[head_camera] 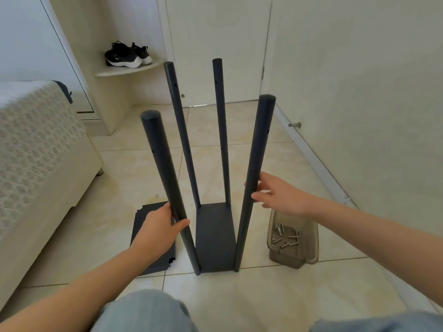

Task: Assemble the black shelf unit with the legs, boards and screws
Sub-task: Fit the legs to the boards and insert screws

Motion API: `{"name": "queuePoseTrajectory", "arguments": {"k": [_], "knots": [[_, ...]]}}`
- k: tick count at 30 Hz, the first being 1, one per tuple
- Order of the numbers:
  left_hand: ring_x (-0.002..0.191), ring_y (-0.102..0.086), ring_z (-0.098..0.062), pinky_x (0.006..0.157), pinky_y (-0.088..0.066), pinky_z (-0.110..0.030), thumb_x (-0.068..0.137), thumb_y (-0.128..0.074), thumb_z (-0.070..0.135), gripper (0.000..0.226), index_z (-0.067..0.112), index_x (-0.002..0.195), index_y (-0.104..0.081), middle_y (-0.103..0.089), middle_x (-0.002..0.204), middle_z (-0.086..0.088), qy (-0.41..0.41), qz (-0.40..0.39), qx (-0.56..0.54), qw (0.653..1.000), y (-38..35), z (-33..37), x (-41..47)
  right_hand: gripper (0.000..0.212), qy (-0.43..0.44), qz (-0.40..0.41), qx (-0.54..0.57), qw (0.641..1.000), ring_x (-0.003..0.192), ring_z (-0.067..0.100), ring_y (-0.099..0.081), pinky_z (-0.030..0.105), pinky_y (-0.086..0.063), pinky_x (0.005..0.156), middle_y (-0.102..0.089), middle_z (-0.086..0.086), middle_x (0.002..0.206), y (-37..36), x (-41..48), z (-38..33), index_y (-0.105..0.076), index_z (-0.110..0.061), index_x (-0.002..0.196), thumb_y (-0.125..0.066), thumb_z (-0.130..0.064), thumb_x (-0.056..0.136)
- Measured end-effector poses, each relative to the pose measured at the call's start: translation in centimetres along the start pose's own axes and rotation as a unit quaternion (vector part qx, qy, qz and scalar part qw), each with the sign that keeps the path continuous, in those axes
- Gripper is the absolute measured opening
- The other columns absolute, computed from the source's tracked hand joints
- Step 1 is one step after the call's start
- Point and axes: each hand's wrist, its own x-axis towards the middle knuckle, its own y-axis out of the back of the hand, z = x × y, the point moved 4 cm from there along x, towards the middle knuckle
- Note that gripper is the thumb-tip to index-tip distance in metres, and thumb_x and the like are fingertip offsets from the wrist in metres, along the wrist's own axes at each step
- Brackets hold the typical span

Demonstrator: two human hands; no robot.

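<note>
Head view, sole entry: a wide-angle camera worn on the person's head, set above and on the near side of the base board (214, 238), facing forward and steeply down onto it. Near range: the board lies just below frame centre, the person's knees (143, 312) fill the bottom edge before it, and the near-left leg (167, 178) and near-right leg (259, 144) rise from it toward the lens, fanning apart. Beyond the board, the door (218, 44); left of it, the bed (36, 152); right of it, the wall (359, 92).

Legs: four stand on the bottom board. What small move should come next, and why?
Probably the left hand lets go of its leg and reaches for the spare board beside it: holes higher up stand empty, and screws lie ready in the tray.
</note>
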Motion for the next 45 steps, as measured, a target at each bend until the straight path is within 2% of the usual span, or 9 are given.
{"name": "queuePoseTrajectory", "arguments": {"k": [8,15,20,27,31,34,39,43,45], "knots": [[0.094,-0.068,-0.020,0.088,-0.059,-0.032,0.093,-0.071,0.026,0.043,0.009,0.130,-0.058,-0.063,0.104,0.001,-0.023,-0.065,0.019,0.997,1.3,2.0,4.5,0.040,-0.002,-0.005,0.005,1.000,0.113,0.017,-0.062,0.032,-0.053,0.095,-0.058,-0.001,0.131,-0.3,-0.7,-0.7,-0.040,-0.024,0.140,-0.052,-0.024,0.101],[0.087,-0.059,-0.017,0.085,-0.056,-0.031,0.094,-0.070,0.020,0.048,0.010,0.137,-0.052,-0.061,0.107,-0.001,-0.018,-0.030,0.014,0.999,2.4,2.5,7.8,0.042,0.022,-0.011,0.059,0.998,0.101,0.011,-0.068,0.024,-0.058,0.083,-0.063,-0.007,0.120,-0.3,0.2,-2.8,-0.040,-0.031,0.140,-0.054,-0.027,0.101],[0.107,-0.065,-0.030,0.094,-0.057,-0.046,0.096,-0.066,0.009,0.052,0.009,0.143,-0.045,-0.063,0.126,-0.011,0.013,0.003,-0.068,0.998,3.5,2.4,9.1,0.044,0.047,-0.011,0.047,0.998,0.098,0.011,-0.069,0.030,-0.057,0.091,-0.065,-0.002,0.121,-1.2,1.2,-5.6,-0.041,-0.027,0.142,-0.054,-0.031,0.100],[0.112,-0.063,-0.027,0.091,-0.057,-0.040,0.098,-0.061,0.007,0.049,0.013,0.143,-0.044,-0.061,0.132,-0.010,0.017,0.029,-0.112,0.993,3.4,0.6,9.5,0.048,0.072,-0.032,0.022,0.997,0.096,0.010,-0.069,0.033,-0.055,0.094,-0.065,-0.003,0.123,-4.5,2.0,-7.6,-0.037,-0.033,0.144,-0.055,-0.034,0.099],[0.117,-0.062,-0.032,0.094,-0.056,-0.043,0.100,-0.058,0.008,0.047,0.014,0.143,-0.040,-0.058,0.137,-0.011,0.015,0.043,-0.119,0.992,3.3,1.0,10.1,0.047,0.091,-0.016,0.022,0.995,0.088,0.001,-0.068,0.008,-0.049,0.071,-0.065,-0.013,0.112,-6.0,3.0,-8.4,-0.036,-0.040,0.140,-0.056,-0.039,0.098],[0.119,-0.061,-0.032,0.094,-0.054,-0.042,0.101,-0.058,0.011,0.045,0.015,0.142,-0.041,-0.057,0.137,-0.008,0.011,0.041,-0.128,0.991,3.1,1.1,10.5,0.049,0.091,-0.013,0.032,0.995,0.080,-0.004,-0.065,0.002,-0.042,0.056,-0.060,-0.022,0.095,-7.3,3.6,-8.6,-0.032,-0.049,0.138,-0.057,-0.040,0.097],[0.076,-0.058,-0.011,0.061,-0.046,-0.014,0.099,-0.059,0.011,0.010,0.011,0.108,-0.053,-0.059,0.098,-0.002,0.006,0.052,-0.136,0.989,2.0,0.7,11.7,0.043,0.121,-0.031,0.028,0.992,0.079,-0.007,-0.061,0.003,-0.039,0.062,-0.070,-0.012,0.108,-9.4,4.3,-8.0,-0.032,-0.056,0.129,-0.057,-0.041,0.097],[0.080,-0.061,-0.024,0.082,-0.058,-0.050,0.096,-0.064,0.011,0.012,0.012,0.099,-0.052,-0.059,0.086,-0.002,0.030,0.035,-0.232,0.972,1.7,0.4,12.5,0.029,0.119,-0.035,0.044,0.991,0.073,-0.017,-0.059,-0.001,-0.041,0.055,-0.065,-0.019,0.095,-10.1,4.9,-7.8,-0.041,-0.052,0.119,-0.055,-0.038,0.099],[0.090,-0.063,-0.032,0.090,-0.055,-0.056,0.096,-0.064,0.012,0.014,0.015,0.098,-0.051,-0.061,0.089,-0.003,0.037,0.032,-0.242,0.969,2.0,0.3,12.8,0.023,0.111,-0.035,0.053,0.992,0.073,-0.023,-0.057,-0.004,-0.039,0.054,-0.062,-0.021,0.086,-10.0,5.1,-7.7,-0.043,-0.050,0.112,-0.055,-0.035,0.099]]}}
